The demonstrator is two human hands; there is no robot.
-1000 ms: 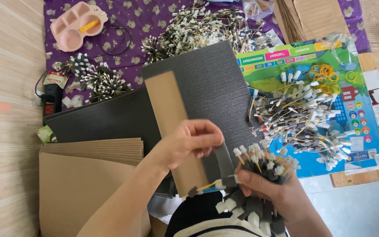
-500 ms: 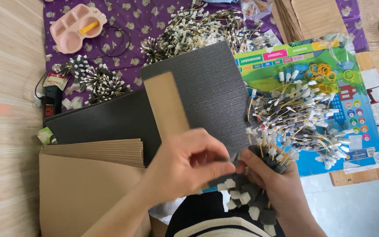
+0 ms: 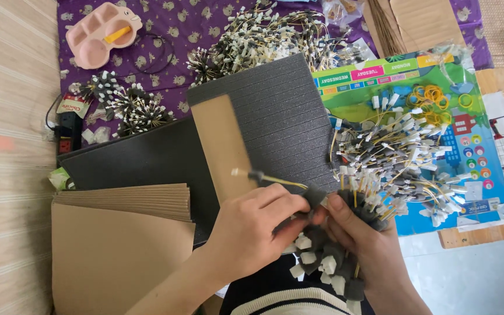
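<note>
L hand [image 3: 252,224] pinching one yellow wire [image 3: 269,179], R hand [image 3: 360,239] closed round wire bundle [image 3: 328,256] — over grey foam sheet [image 3: 281,111]

- Left hand [image 3: 252,224], just below the tan cardboard strip [image 3: 224,149], back upward, fingers curled, tips pinched together toward the right hand.
- Right hand [image 3: 360,239], right of that strip's lower end, fingers bent, thumb meeting the left fingertips.
- Forearms entering from below.
</note>
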